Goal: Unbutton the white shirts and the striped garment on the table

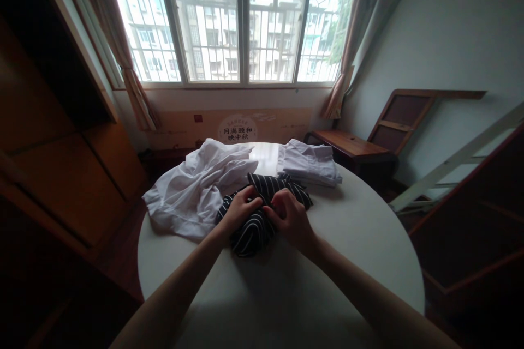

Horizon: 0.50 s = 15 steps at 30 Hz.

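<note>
A black garment with white stripes [251, 237] lies bunched up on the round white table [368, 262]. My left hand [241, 208] grips its left side, with thumb and fingers closed on the cloth. From the right, my right hand [291, 221] pinches the same cloth, its fingers curled and the thumb pointing inward. Both hands are close together near the middle of the garment. Left of it, a loose white garment [184, 196] lies crumpled and touches the striped cloth. A folded stack of white clothing [307, 161] sits behind my right hand.
A long printed box [278, 125] stands beneath the barred window [208, 27]. Behind the table on the right is a wooden chair [352, 142]. A pale metal frame [462, 155] leans at the far right. Wooden cabinets [65, 185] line the left.
</note>
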{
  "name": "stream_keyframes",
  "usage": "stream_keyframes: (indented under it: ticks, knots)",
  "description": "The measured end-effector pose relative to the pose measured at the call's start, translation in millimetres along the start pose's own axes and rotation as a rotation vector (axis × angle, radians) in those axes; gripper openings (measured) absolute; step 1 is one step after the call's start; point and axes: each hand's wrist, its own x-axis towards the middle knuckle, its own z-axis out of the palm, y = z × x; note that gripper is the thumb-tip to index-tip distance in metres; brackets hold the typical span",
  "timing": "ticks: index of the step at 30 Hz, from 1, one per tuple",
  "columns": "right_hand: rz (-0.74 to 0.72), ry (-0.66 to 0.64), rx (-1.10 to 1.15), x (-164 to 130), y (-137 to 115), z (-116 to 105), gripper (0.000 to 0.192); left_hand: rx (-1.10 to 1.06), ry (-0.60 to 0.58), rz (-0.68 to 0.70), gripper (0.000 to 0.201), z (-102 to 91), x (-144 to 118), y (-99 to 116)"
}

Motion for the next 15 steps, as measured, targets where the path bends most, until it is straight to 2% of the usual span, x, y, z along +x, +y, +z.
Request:
stream_keyframes:
  ticks: [4,10,15]
  knots:
    - [0.017,-0.060,-0.039,1.0,4.0,2.8,0.011,-0.067,-0.005,0.001,0.014,-1.7,1.0,-1.4]
    - [-0.033,-0.062,-0.107,1.8,6.2,1.4,0.016,0.015,-0.075,0.104,0.021,6.9,1.2,-14.6]
    - [0.015,-0.120,-0.125,4.4,8.6,-1.6,0.011,0.098,-0.046,0.101,0.017,7.0,0.4,-18.0]
